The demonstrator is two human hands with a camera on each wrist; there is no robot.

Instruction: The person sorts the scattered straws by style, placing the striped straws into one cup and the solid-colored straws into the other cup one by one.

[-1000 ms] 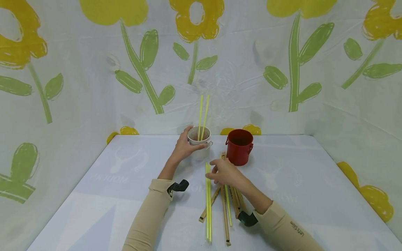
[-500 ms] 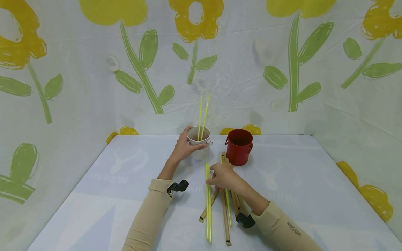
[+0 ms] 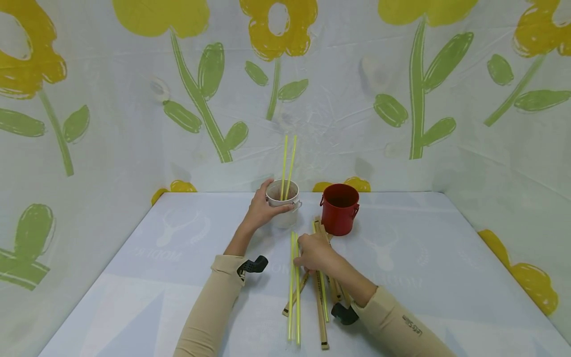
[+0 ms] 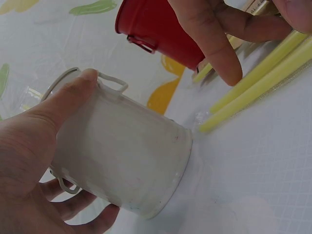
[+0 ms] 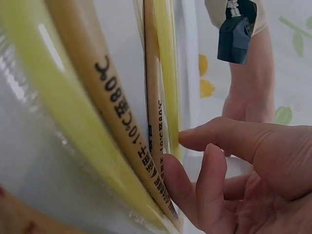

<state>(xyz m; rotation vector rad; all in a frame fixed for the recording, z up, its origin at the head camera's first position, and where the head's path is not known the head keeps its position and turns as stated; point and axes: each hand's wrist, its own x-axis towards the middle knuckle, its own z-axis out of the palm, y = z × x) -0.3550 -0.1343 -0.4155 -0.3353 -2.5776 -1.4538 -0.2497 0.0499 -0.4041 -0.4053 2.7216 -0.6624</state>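
My left hand (image 3: 267,206) grips a small white metal bucket (image 3: 287,210) near the table's far side, thumb on the rim; the left wrist view shows my fingers wrapped round its wall (image 4: 122,161). Two yellow straws (image 3: 287,158) stand upright in it. My right hand (image 3: 301,253) hovers low over a pile of straws lying on the table. Its fingertips (image 5: 187,136) touch the long yellow straws (image 3: 294,297); I see no grasp round them. Brown paper-wrapped straws (image 3: 320,312) lie beside and under my right wrist. A red bucket (image 3: 340,208) stands just right of the white one.
The table (image 3: 424,258) wears a pale printed cloth, and flowered sheeting (image 3: 401,99) closes it in at the back and both sides. Black wrist devices (image 3: 253,264) sit on both sleeves. The red bucket's opening looks dark.
My right hand has slid left and nearer onto the yellow straws, and the two straws on the table now splay apart at their near ends. The left hand and white bucket have not moved.
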